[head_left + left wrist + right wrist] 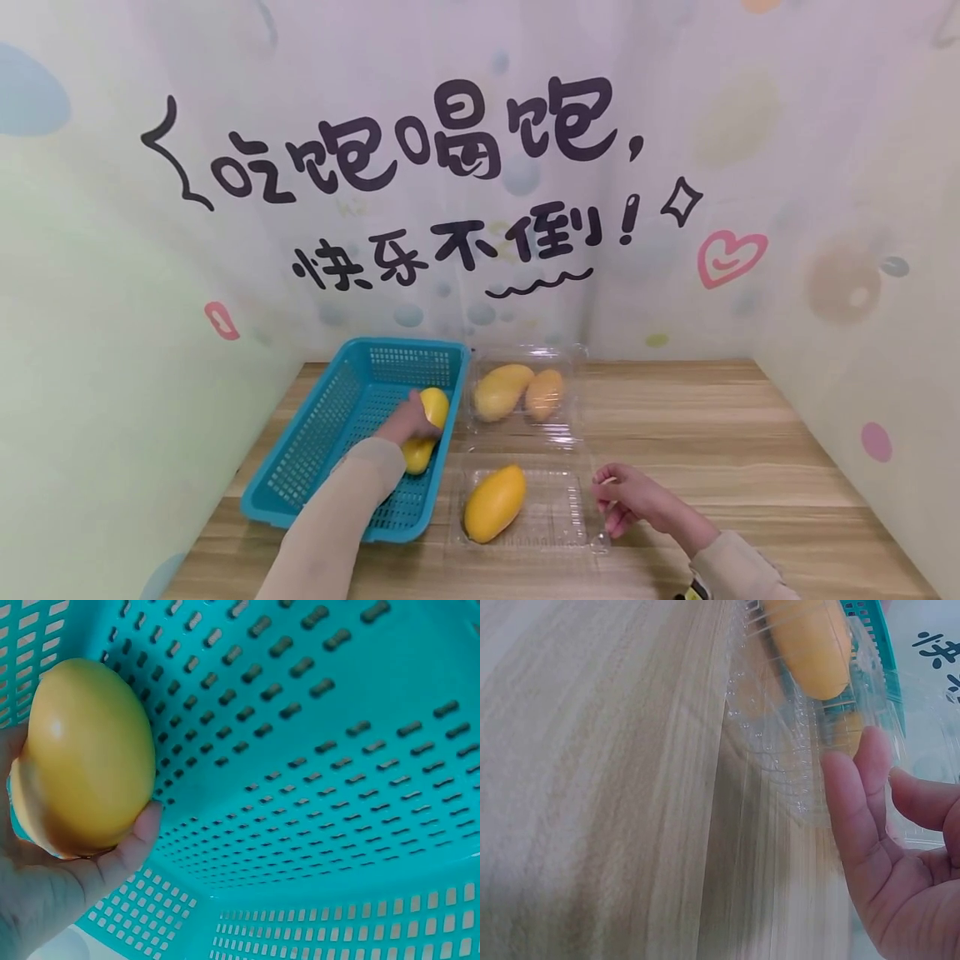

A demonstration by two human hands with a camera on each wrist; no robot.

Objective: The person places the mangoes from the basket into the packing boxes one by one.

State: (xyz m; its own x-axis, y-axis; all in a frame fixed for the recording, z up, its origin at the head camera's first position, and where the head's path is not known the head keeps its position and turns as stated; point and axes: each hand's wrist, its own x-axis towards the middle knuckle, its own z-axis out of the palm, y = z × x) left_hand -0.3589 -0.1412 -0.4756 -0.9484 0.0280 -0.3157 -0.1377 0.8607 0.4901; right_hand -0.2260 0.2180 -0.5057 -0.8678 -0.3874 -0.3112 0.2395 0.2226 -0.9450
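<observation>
My left hand [408, 418] is down inside the blue-green plastic basket [341, 400], its thumb and fingers curled round a yellow mango [94, 754] near the basket's right wall. Another mango [417, 458] lies just in front of that one, partly hidden by the hand. To the right of the basket, a clear plastic box [555, 508] contains one mango [495, 503] on its left side. Beside the box's right edge is my right hand [636, 497]. Its fingers are loosely bent, with nothing visible between them; whether the fingertips touch the box cannot be told.
Behind the front box is another clear plastic section [573, 417] with two mangoes, a longer one [501, 392] and a smaller one [543, 395]. A wooden tabletop [697, 433] carries everything. Printed wall sheets [660, 317] enclose its back and sides.
</observation>
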